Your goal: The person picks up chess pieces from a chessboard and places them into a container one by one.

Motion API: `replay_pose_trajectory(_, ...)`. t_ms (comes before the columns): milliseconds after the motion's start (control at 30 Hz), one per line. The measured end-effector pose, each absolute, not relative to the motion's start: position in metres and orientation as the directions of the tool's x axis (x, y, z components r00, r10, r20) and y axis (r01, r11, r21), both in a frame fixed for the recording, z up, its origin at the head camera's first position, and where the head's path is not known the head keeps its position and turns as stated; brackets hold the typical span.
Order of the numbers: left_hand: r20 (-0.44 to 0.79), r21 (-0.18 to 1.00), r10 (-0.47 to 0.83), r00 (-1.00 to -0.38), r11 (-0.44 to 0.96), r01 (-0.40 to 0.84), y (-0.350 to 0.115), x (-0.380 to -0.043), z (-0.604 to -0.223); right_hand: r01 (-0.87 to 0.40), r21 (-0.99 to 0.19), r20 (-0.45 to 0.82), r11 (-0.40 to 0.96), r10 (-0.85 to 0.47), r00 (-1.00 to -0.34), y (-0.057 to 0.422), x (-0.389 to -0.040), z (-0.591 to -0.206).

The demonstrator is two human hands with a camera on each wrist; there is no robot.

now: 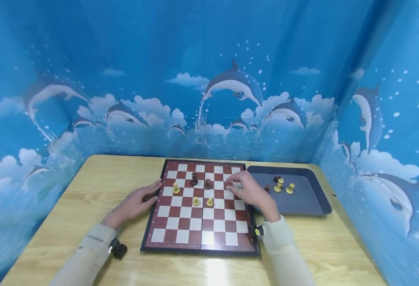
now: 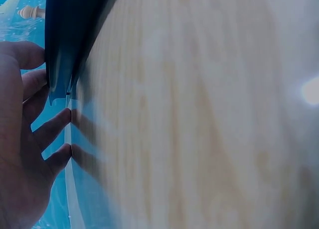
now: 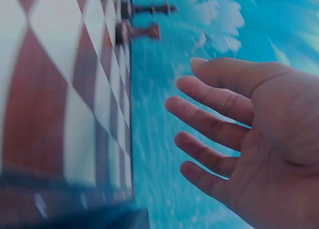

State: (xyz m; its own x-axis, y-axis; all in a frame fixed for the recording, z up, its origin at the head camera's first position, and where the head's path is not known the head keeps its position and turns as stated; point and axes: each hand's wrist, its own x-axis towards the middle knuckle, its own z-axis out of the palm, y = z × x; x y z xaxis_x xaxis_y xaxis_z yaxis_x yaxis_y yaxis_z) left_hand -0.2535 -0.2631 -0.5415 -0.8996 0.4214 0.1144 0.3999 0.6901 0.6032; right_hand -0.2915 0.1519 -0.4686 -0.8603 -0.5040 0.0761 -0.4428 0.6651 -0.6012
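A chessboard with red-brown and white squares lies on the table. At its left edge, my left hand touches the dark rim with thumb and fingertips; the left wrist view shows some fingers lower, by the table. Over the right side of the board hovers my right hand, its fingers slightly bent and holding nothing. On the board stand a dark king-like piece, a dark rook, a larger yellow piece, a yellow pawn and another yellow pawn.
Right of the board, a dark grey tray holds several pieces, among them a yellow rook and a dark piece beside my hand. The wooden table is backed by a blue dolphin curtain.
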Motion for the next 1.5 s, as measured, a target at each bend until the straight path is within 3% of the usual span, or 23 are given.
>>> replay_pose_trajectory(267,0.103,0.603,0.415,-0.904,0.697,0.388,-0.261,-0.255,-0.541,-0.441,-0.654,-0.047,0.615,-0.615,-0.787,0.122,-0.283,-0.476)
replay_pose_trajectory(633,0.118,0.606,0.419,-0.900,0.688,0.400,-0.261,-0.255,-0.539,-0.505,-0.645,-0.035,0.573,-0.682,-0.730,0.104,-0.276,-0.479)
replay_pose_trajectory(1000,0.107,0.602,0.420,-0.901,0.694,0.395,-0.260,-0.253,-0.540,-0.519,-0.629,-0.007,0.579,-0.671,-0.741,0.105,-0.275,-0.484)
replay_pose_trajectory(1267,0.100,0.602,0.426,-0.899,0.693,0.396,-0.261,-0.255,-0.540,-0.520,-0.678,0.159,0.520,-0.587,-0.794,0.111,-0.276,-0.475)
replay_pose_trajectory(1500,0.105,0.606,0.420,-0.901,0.692,0.393,-0.262,-0.254,-0.542,-0.497,-0.680,0.171,0.539,-0.544,-0.822,0.126,-0.281,-0.471)
